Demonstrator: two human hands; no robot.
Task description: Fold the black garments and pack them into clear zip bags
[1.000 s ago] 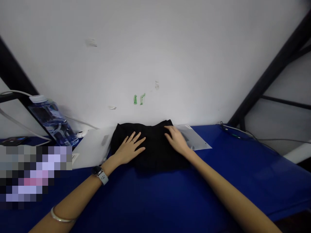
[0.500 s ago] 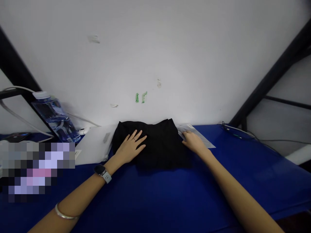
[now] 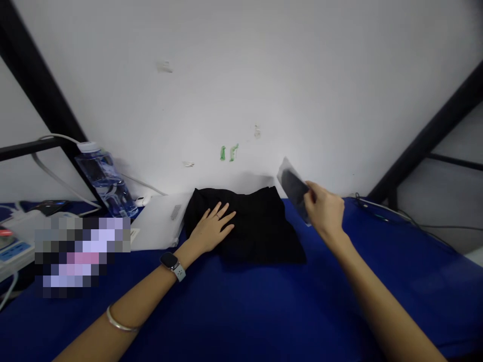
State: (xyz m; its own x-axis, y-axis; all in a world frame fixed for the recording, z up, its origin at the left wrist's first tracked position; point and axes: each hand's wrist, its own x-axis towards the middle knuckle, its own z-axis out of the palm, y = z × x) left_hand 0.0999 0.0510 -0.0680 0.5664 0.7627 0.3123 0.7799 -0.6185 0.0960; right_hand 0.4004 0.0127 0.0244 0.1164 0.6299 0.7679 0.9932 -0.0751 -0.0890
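Black folded cloth, perhaps a garment, lies on the blue surface against the wall. My left hand rests flat on its left part, fingers spread. To the right of the cloth, my right hand is closed on the edge of a thin translucent plastic sleeve, held up off the surface and tilted. The sleeve looks dark through its middle; whether anything is inside I cannot tell. White plastic packaging with a small printed label lies just left of the cloth.
A clear water bottle leans by the black metal frame at the left. Near it are a white earbud case, a power strip and a blurred-out patch. Thin cables run along the right back.
My right hand has lifted the plastic sleeve from the surface beside the cloth, and it now stands tilted in my grip. My left hand stays on the cloth. The view has shifted slightly.
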